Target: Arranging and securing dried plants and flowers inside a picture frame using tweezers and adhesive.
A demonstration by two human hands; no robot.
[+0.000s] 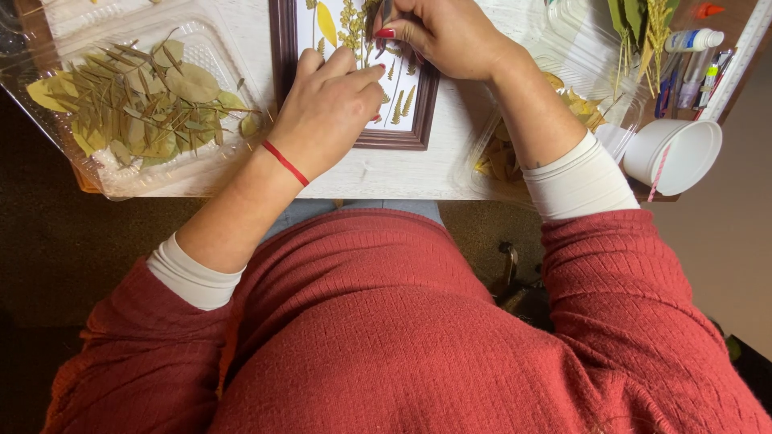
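Both hands work over a dark wooden picture frame (424,104) that lies flat on the white table (378,173). The left hand (326,112) rests knuckles-up on the frame's lower left part, its fingers curled loosely and pressing down on the white backing sheet (402,80) inside; it grips nothing that can be seen. A thin red string bracelet (285,163) circles that wrist. The right hand (446,32) hovers at the upper part of the frame with its fingers pinched together around a slim dark tool (383,16), whose kind cannot be told, its tip pointing down at the sheet. The nails are painted red.

On the sheet lie pressed plants: a yellow leaf (326,22), a yellowish flower sprig (351,28) and small green fern fronds (403,103), partly hidden under the hands.

Left of the frame sits a clear plastic tray (213,48) filled with dried green leaves (145,108) and thin stems. Right of the frame, under the right forearm, a second clear plastic container (579,48) holds yellowish dried leaves (498,157). Further right a white paper cup (675,153) lies tipped on its side near the table's edge, beside a cluster of pens and markers (691,80), a small white glue bottle (693,38) and a white ruler (744,52). More green stems (639,28) lie at the upper right.

The person wears a red knitted sweater (386,337) with white sleeves (579,181) pushed up beneath it.
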